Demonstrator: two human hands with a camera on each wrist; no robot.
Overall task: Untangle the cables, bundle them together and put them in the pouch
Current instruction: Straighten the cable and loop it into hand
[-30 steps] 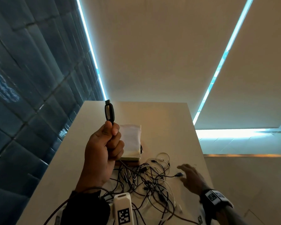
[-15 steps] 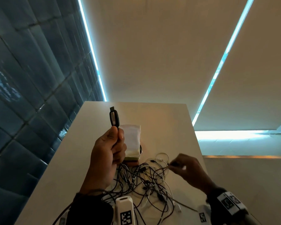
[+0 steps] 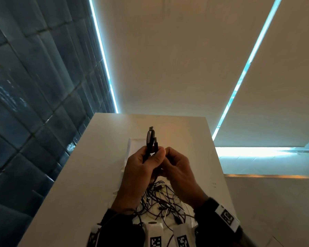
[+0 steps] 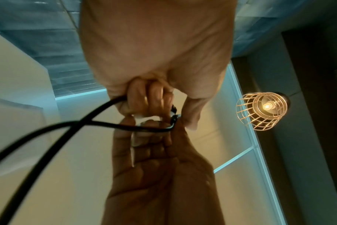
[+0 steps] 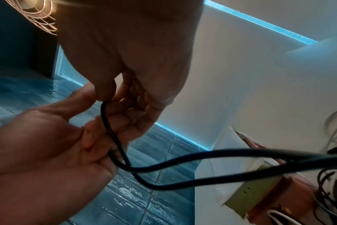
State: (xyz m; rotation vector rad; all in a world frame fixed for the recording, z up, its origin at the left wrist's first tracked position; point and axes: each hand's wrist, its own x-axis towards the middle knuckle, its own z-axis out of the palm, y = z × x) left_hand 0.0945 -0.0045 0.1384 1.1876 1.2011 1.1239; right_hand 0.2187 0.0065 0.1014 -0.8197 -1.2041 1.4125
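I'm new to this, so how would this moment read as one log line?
left hand: holds black cable upright | right hand: pinches its other plug | tangled cables: on table | pouch: behind hands

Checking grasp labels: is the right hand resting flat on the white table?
No, the right hand is raised beside the left hand, both pinching the black cable.

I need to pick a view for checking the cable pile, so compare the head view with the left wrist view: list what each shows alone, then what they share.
Only the head view shows the tangled cables on the table, the pale pouch behind the hands, and two plug ends standing upright above the fingers.

Only the left wrist view shows a lit caged lamp overhead.

Both show the left hand and right hand meeting, gripping the black cable.
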